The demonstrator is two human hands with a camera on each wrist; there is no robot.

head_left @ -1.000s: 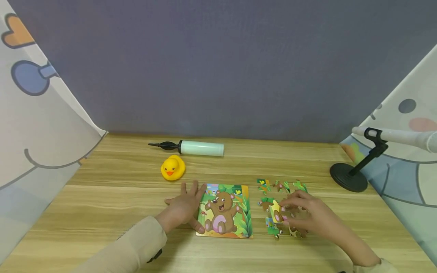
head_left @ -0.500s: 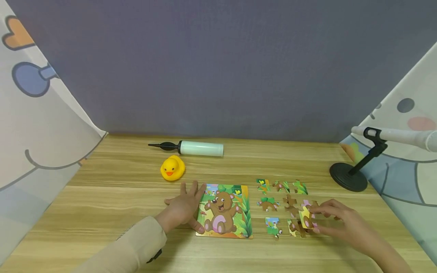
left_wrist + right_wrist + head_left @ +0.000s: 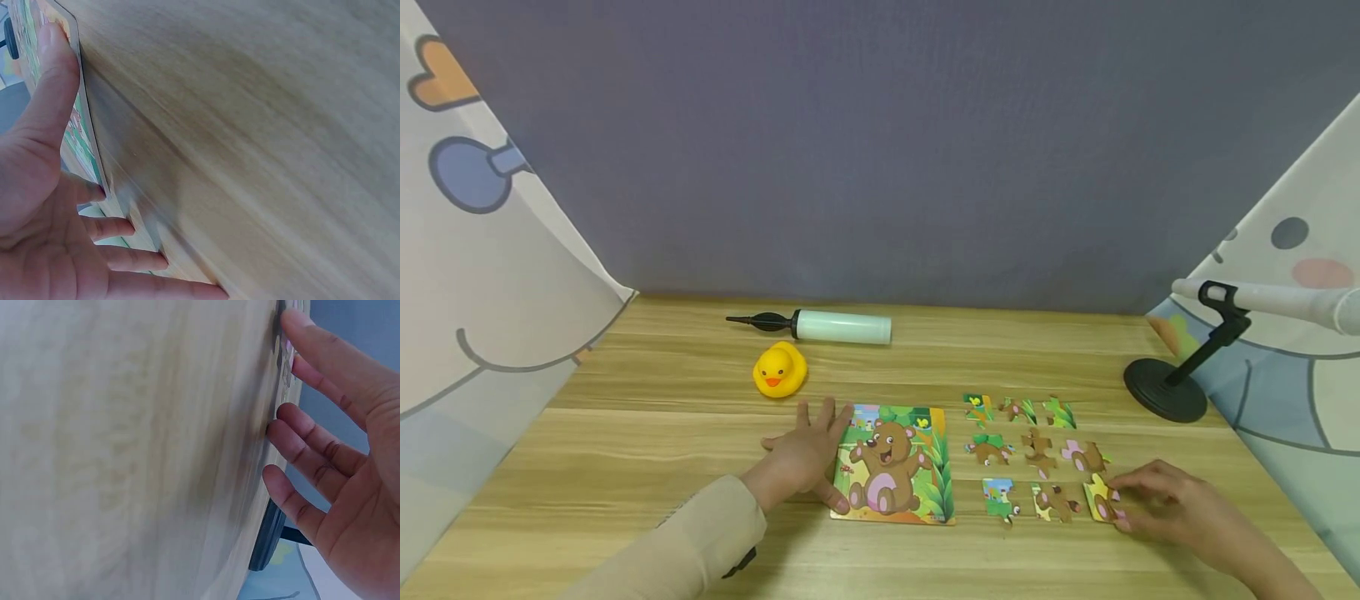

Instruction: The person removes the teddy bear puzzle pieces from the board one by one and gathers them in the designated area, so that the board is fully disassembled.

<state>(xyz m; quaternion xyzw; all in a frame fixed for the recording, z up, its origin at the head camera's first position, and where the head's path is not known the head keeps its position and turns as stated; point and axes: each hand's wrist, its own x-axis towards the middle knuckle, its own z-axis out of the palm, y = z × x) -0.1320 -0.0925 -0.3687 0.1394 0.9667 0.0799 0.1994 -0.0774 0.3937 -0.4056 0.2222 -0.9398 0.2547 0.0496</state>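
A bear picture puzzle board [image 3: 891, 467] lies flat on the table. My left hand [image 3: 801, 458] rests at its left side with fingers spread, the thumb [image 3: 59, 65] on the board's lower left corner. Off to the right, my right hand [image 3: 1180, 508] pinches a yellow and brown puzzle piece [image 3: 1101, 498] between thumb and index finger, low at the table. Loose beside it is a brown bear-face piece [image 3: 1056, 503], with a pink and brown piece [image 3: 1086, 456] just behind. In the right wrist view, the other fingers [image 3: 303, 450] are loosely bent and hold nothing.
More loose pieces, among them a frog piece [image 3: 998, 497] and a green leaf piece [image 3: 1060, 412], lie in rows right of the board. Behind stand a yellow rubber duck [image 3: 779, 369] and a hand pump [image 3: 842, 326]. A black-based stand [image 3: 1165, 389] is at the far right.
My right hand has carried the yellow and brown piece rightward from over the other pieces to the right end of the front row. Pieces beneath it are now uncovered. The left hand stays put.
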